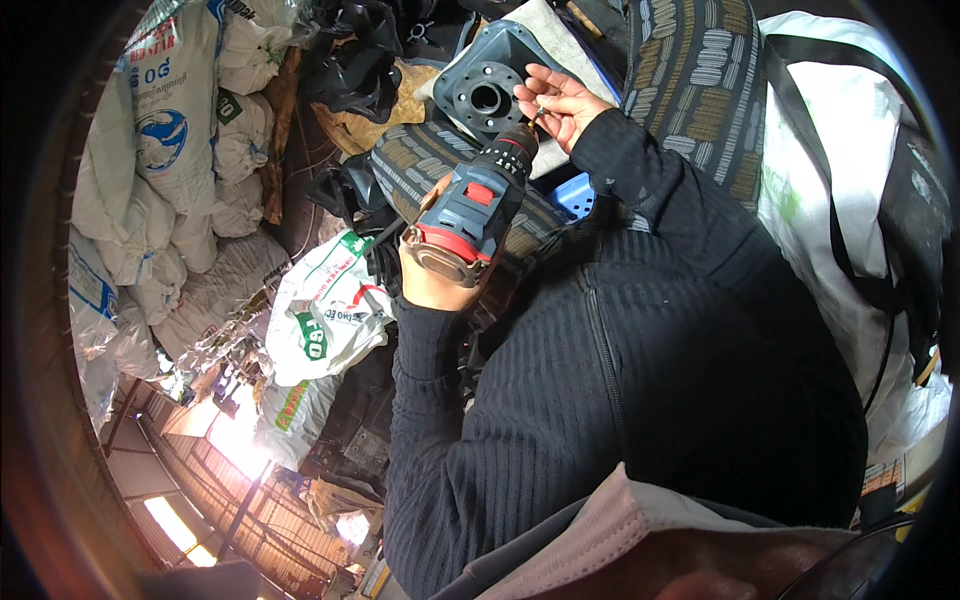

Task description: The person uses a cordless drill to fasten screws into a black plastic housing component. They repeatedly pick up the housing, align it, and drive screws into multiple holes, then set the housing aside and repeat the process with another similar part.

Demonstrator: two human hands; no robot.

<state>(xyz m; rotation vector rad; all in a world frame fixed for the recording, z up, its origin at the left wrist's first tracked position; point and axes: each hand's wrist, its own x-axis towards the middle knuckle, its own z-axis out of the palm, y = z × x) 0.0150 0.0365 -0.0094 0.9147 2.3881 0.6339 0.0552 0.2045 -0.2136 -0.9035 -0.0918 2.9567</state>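
My left hand (440,284) is wrapped round the grip of a cordless drill (470,205), grey with red and black parts. Its black chuck points away from me, toward my right hand (562,105). The fingers of that hand are bent, with thumb and forefinger pinched on a small metal piece (541,111) beside the drill's tip; its exact kind is too small to tell. Just beyond the chuck lies a grey housing (510,48) with a round, holed flange (484,96) and a dark central opening. Neither the chuck nor my fingers clearly touch the flange.
Patterned trouser legs (700,90) flank the housing. A blue perforated plastic piece (574,196) lies under my right forearm. Stuffed white sacks (170,120) pile up on the left, with a white plastic bag (330,305) nearer. Black parts (350,75) lie at the back; a large white bag (835,170) stands right.
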